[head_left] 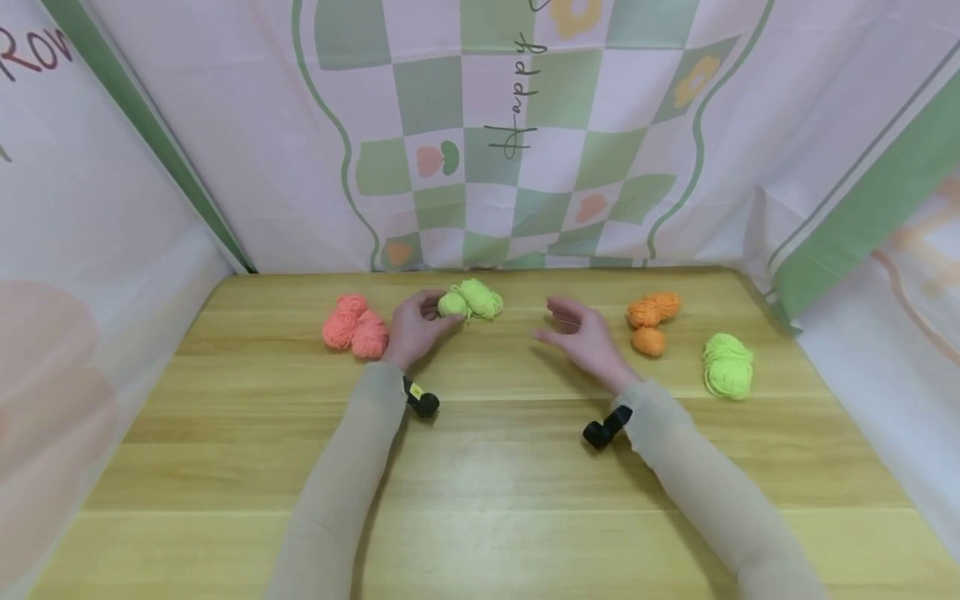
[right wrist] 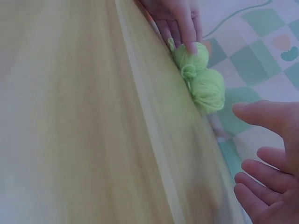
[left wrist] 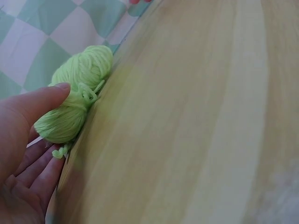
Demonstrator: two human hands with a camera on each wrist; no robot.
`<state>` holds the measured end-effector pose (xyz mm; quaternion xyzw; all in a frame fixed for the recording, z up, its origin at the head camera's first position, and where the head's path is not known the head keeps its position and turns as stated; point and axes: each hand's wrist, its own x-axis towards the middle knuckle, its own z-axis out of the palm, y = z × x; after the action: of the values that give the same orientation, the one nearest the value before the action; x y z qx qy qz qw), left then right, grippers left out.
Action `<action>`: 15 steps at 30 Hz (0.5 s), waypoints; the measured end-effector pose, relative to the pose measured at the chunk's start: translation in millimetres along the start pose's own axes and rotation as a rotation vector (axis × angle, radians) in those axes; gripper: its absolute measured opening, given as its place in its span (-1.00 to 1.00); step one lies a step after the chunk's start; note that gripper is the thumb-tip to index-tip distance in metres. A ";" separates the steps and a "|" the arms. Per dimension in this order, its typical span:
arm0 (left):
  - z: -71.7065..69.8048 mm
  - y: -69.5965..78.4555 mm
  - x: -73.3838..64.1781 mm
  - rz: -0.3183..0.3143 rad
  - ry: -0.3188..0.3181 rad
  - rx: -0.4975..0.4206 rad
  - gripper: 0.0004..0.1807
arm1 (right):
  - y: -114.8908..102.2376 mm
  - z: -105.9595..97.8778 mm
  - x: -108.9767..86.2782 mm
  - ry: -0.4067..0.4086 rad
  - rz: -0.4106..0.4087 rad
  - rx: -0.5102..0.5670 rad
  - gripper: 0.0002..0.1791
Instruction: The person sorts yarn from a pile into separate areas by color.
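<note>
Two light green balls of yarn (head_left: 480,299) lie side by side at the back of the table, touching each other. My left hand (head_left: 417,327) holds the left one of the pair, its thumb across the near side and the fingers partly hidden behind. In the left wrist view that thumb lies on the green yarn (left wrist: 63,123), with a loose yarn end by the fingers. To the right of the pair, my right hand (head_left: 588,337) is held with its fingers spread and nothing in it. The right wrist view has a gap between its thumb and the green yarn (right wrist: 208,91).
A cluster of pink yarn balls (head_left: 356,327) sits left of my left hand. Several orange yarn balls (head_left: 651,321) lie right of my right hand, with a larger yellow-green ball (head_left: 727,367) beyond. A checkered curtain (head_left: 517,200) hangs behind the wooden table (head_left: 480,500).
</note>
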<state>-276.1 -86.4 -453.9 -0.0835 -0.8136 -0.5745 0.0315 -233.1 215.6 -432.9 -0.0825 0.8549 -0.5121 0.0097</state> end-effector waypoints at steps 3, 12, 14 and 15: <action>0.2 -1.6 0.5 0.004 0.001 0.001 -0.36 | 0.0 -6.7 -7.9 0.000 0.003 0.004 -0.13; 0.4 -1.8 0.9 -0.011 -0.001 -0.009 -0.36 | -3.4 -31.9 -32.2 0.015 -0.002 0.010 -0.16; 0.3 -1.6 1.0 -0.012 0.000 -0.007 -0.36 | -1.6 -35.8 -36.4 0.017 -0.003 0.009 -0.16; 0.4 -1.5 1.0 -0.010 0.000 -0.007 -0.36 | -0.9 -37.9 -38.8 0.021 -0.005 0.010 -0.15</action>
<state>-277.4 -86.4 -455.3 -0.0797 -0.8119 -0.5776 0.0284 -198.5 254.1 -416.7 -0.0790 0.8523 -0.5171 -0.0001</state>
